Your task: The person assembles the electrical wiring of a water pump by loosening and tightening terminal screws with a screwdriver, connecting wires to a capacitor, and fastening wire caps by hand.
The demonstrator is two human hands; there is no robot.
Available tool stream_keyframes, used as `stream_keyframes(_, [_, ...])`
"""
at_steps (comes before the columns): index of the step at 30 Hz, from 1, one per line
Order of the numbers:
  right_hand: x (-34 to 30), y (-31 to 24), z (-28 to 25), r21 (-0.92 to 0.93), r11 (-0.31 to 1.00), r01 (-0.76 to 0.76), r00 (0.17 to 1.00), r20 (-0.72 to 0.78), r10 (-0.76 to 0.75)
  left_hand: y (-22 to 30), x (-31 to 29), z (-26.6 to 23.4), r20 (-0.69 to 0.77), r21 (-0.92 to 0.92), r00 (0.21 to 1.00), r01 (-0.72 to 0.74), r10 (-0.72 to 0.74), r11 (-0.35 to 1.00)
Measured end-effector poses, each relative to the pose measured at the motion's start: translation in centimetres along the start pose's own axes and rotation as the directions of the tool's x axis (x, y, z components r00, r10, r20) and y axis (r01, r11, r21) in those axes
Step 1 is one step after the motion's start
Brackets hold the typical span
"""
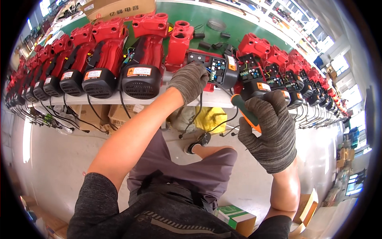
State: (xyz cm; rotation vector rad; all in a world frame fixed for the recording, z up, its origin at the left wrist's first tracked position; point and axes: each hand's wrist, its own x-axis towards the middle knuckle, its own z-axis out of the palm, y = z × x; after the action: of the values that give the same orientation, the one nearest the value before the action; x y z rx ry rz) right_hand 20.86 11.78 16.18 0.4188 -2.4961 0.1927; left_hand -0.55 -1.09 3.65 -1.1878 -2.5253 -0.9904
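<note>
Bench (pixel 223 102) | open wiring box (pixel 218 71) beside left grip (pixel 189 82), closure unclear | right grip (pixel 273 133) curled round screwdriver (pixel 240 104)

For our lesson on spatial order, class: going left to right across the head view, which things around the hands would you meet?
Upper cardboard box, gloved left hand, green-and-orange tool handle, gloved right hand, open cardboard box.

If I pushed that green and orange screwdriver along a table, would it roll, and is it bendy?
The screwdriver might roll a little, since its handle looks rounded. It's probably stiff, not bendy, because its thin shaft looks straight. The handle is much thicker than the shaft, so that end may feel heavier.
</note>
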Motion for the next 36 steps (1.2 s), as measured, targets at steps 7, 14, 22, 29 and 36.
stream_keyframes(7, [-0.2, 0.2, 0.1, 0.060, 0.998, 0.001, 0.999, -0.042, 0.002, -0.7, 0.0, 0.1, -0.003, -0.069, 1.000, 0.020, -0.020, 0.997])
stream_keyframes(14, [-1.1, 0.7, 0.7, 0.080, 0.996, 0.036, 0.995, -0.098, -0.028, -0.1, -0.5, 0.6, -0.066, 0.014, 0.998, 0.011, -0.010, 1.000])
stream_keyframes(22, [-1.1, 0.6, 0.4, 0.205, 0.978, 0.038, 0.999, 0.017, -0.042, -0.9, 0.0, 0.5, -0.027, -0.168, 1.000, -0.011, 0.006, 0.986])
stream_keyframes(29, [-2.2, 0.8, 0.5, 0.117, 0.991, -0.068, 0.998, -0.004, 0.069, -0.7, -0.4, 1.7, -0.101, -0.140, 0.993, 0.045, -0.060, 0.989])
stream_keyframes(36, [-2.2, 1.1, 0.9, 0.100, 0.992, -0.072, 0.989, -0.119, 0.084, -0.2, -0.8, 2.8, -0.250, 0.005, 0.967, 0.061, -0.057, 0.998])
